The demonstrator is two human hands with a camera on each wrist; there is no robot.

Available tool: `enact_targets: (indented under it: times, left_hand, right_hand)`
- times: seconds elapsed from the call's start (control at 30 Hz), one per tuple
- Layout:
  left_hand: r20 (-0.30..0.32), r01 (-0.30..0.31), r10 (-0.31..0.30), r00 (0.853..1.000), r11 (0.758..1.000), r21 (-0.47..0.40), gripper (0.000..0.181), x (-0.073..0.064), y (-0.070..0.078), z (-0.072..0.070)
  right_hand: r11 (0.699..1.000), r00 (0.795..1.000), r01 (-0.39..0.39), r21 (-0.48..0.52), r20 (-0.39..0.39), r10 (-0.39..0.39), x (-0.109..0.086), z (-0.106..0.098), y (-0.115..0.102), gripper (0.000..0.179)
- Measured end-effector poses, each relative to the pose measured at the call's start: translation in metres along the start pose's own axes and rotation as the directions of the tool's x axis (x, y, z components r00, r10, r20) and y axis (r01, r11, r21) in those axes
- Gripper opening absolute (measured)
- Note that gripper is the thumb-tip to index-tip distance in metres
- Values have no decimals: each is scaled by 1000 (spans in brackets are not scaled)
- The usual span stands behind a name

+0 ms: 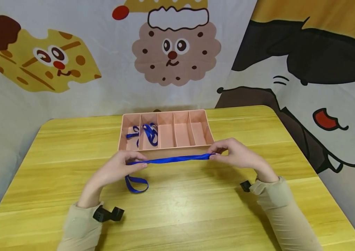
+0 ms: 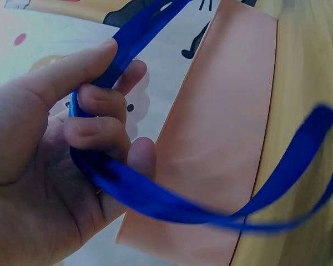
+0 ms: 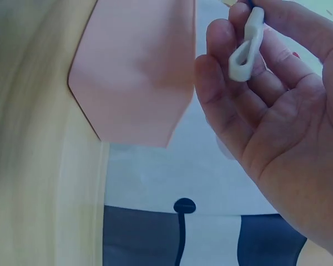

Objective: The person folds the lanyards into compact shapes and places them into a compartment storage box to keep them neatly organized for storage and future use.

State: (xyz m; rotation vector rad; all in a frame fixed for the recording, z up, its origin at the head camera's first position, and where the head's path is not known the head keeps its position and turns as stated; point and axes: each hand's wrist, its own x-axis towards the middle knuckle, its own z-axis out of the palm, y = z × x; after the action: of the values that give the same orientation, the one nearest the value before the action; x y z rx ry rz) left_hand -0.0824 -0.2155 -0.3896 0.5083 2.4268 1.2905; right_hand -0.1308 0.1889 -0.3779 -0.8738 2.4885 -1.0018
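Note:
A blue lanyard [image 1: 177,159] is stretched between the two hands, just in front of a pink divided box. My left hand [image 1: 122,167] grips one end, the strap running behind its curled fingers in the left wrist view. From that hand a loop of the lanyard [image 2: 172,205] hangs down over the table. At the other end my right hand [image 1: 235,153] pinches the strap beside a white plastic clip [image 3: 245,61]. The clip hangs across the fingers in the right wrist view.
The pink box [image 1: 165,153] stands at the table's back edge. Folded blue straps [image 1: 150,134] lie in its second compartment from the left, and another blue strap [image 1: 132,135] lies in the leftmost. A cartoon-printed cloth [image 1: 177,97] hangs behind the wooden table [image 1: 177,216].

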Motion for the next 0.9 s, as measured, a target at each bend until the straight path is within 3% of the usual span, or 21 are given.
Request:
enact_targets:
  times: [0.2,0.43,0.7,0.9]
  left_hand:
    - [-21,17,-17,1000,999,27,29,-2,0,-3]
    - [-45,-20,22,999,999,39,19,-3,-1,-4]
    - [-34,-47,48,998,998,52,11,-4,-3,-3]
    - [-31,-38,40,999,998,48,16,-4,-3,-3]
  right_hand:
    - [1000,999,12,5,-51,-12,-4,-5,2,9]
    - [999,993,43,9,-107,-42,-6,-9,0,11]
    - [1000,983,26,-10,-182,-27,-8,-13,-4,10]
    - [1000,973,-18,-9,-231,16,-9,-15,-5,10]
